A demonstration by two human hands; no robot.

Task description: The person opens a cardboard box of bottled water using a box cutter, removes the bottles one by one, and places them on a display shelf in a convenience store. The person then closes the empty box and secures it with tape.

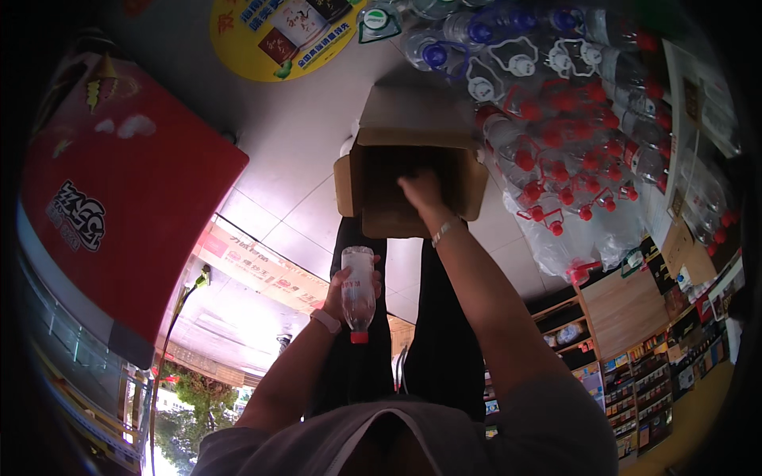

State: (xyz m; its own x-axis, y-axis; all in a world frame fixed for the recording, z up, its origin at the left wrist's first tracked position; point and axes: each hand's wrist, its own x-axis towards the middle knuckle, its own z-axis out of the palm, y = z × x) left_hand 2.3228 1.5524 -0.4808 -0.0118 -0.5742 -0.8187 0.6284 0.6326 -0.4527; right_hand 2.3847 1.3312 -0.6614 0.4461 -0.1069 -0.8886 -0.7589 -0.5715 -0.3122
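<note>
My left hand (335,296) is wrapped around a clear plastic bottle (359,285) with a red cap (359,337). The cap end points toward my body, and the bottle is in front of my dark trouser leg. An open cardboard box (411,138) lies ahead of my knees, its flaps spread and its mouth facing me. My right hand (421,191) reaches inside this box. Shadow fills the interior, so what the fingers touch there cannot be made out.
Large clear water bottles with red caps (559,172) crowd the floor at right; others with white (482,88) and blue caps (436,55) stand beyond. A red chest-like cabinet (137,178) occupies the left. Shelves of small packs (634,387) stand lower right. A yellow floor sticker (238,53) lies ahead.
</note>
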